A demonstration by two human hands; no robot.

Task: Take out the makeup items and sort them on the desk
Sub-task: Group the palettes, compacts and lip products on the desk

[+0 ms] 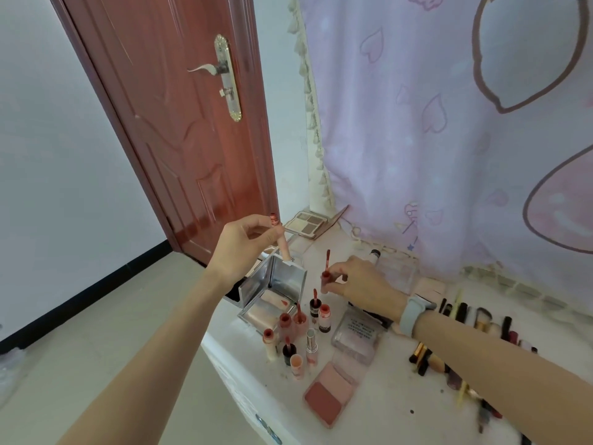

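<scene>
Between both hands [244,248] [362,281], a mirrored compact [272,284] stands open.

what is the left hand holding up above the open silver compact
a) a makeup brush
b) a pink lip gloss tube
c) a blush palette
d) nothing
b: the left hand pinches a pale pink lip gloss tube with a red end, raised over the open silver compact.

The right forearm [500,358] covers part of the row of brushes [481,319] along the desk [385,396] — their number cannot be told. Print on the clear case [356,335] is too small to read. The desk's near corner runs off the bottom edge — the curtain [465,139] off the right.
</scene>
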